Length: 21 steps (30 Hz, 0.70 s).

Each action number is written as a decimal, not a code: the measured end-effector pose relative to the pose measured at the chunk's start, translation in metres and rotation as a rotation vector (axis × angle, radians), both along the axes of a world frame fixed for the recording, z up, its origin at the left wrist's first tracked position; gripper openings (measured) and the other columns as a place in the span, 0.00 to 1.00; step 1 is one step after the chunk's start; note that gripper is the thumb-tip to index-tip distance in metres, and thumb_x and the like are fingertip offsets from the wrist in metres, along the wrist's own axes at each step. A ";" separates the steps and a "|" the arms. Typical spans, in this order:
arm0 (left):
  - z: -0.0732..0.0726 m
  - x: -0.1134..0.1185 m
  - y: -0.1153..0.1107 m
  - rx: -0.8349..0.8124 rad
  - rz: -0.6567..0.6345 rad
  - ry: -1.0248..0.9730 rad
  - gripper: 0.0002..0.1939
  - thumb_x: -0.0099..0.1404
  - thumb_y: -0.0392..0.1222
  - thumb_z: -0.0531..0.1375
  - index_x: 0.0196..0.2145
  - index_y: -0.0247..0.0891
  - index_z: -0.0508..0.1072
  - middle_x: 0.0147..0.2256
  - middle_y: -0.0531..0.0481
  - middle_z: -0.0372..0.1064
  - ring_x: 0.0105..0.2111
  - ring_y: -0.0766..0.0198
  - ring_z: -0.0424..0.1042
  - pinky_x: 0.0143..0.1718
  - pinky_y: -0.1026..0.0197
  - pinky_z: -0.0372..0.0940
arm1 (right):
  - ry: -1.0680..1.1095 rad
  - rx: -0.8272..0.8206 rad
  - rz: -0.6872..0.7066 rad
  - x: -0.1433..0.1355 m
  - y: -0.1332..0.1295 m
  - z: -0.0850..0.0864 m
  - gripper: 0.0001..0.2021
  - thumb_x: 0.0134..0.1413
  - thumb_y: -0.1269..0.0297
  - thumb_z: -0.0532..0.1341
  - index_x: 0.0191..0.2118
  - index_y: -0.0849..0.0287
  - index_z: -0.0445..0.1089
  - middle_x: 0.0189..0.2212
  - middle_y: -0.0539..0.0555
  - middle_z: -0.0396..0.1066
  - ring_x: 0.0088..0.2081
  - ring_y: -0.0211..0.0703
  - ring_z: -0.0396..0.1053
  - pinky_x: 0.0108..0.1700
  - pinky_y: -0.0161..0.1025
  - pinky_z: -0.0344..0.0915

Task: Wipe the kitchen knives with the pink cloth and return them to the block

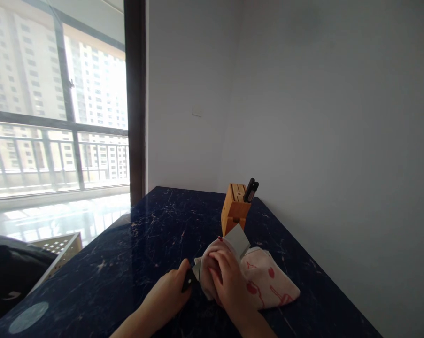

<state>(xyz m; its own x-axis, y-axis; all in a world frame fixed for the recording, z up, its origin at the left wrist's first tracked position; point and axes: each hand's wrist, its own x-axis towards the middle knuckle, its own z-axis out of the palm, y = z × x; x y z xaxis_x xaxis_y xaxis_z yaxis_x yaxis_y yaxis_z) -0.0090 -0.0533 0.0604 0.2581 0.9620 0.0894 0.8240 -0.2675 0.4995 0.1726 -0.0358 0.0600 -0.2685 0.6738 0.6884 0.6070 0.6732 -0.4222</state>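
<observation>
My left hand [176, 286] is closed around the black handle of a cleaver [237, 240]. The broad metal blade points away to the right, and its middle is covered by cloth. With bent fingers, my right hand [229, 277] presses a pinkish-white towel [273, 281] with red drawings around the blade. Part of the towel lies spread on the table to the right of that hand. Just beyond the blade tip stands a wooden knife block [233, 209], with black handles [251, 190] sticking out of its right side.
The dark blue marbled table [162, 225] runs back to a grey-white wall [320, 117]. At the lower left are a chair [62, 253] with a perforated back and a dark cloth [14, 272]. A pale round spot [29, 318] marks the table's near left corner. Large windows [57, 94] fill the left.
</observation>
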 end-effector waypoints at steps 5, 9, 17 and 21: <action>0.000 0.000 0.001 0.004 0.007 0.041 0.13 0.55 0.33 0.51 0.39 0.41 0.58 0.31 0.50 0.73 0.32 0.60 0.73 0.28 0.66 0.58 | -0.001 0.033 -0.094 0.006 0.007 0.007 0.14 0.50 0.76 0.51 0.40 0.55 0.65 0.37 0.54 0.66 0.43 0.47 0.63 0.46 0.49 0.62; 0.000 0.000 0.001 -0.002 0.010 0.063 0.13 0.56 0.33 0.52 0.40 0.42 0.57 0.32 0.50 0.73 0.33 0.60 0.73 0.29 0.66 0.59 | 0.076 0.041 -0.110 0.002 0.009 0.008 0.13 0.51 0.76 0.50 0.40 0.56 0.65 0.38 0.55 0.66 0.43 0.45 0.64 0.45 0.46 0.63; -0.004 -0.002 0.002 0.023 0.003 0.064 0.18 0.55 0.32 0.50 0.44 0.39 0.57 0.32 0.48 0.74 0.34 0.58 0.74 0.29 0.65 0.60 | -0.057 0.001 0.034 -0.010 0.000 0.006 0.14 0.51 0.78 0.49 0.39 0.56 0.65 0.35 0.53 0.67 0.41 0.43 0.64 0.45 0.42 0.63; -0.004 -0.002 0.002 0.025 0.005 0.050 0.17 0.55 0.32 0.50 0.44 0.40 0.58 0.32 0.48 0.73 0.33 0.58 0.73 0.30 0.65 0.60 | 0.008 -0.038 -0.058 0.005 0.006 0.011 0.13 0.50 0.77 0.49 0.38 0.56 0.64 0.36 0.53 0.65 0.41 0.43 0.63 0.45 0.43 0.61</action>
<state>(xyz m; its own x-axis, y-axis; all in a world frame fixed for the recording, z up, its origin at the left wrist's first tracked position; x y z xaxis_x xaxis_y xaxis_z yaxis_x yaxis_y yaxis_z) -0.0108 -0.0510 0.0560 0.2584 0.9608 0.1008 0.8491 -0.2756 0.4505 0.1777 -0.0297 0.0713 -0.2232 0.7138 0.6638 0.6411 0.6205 -0.4517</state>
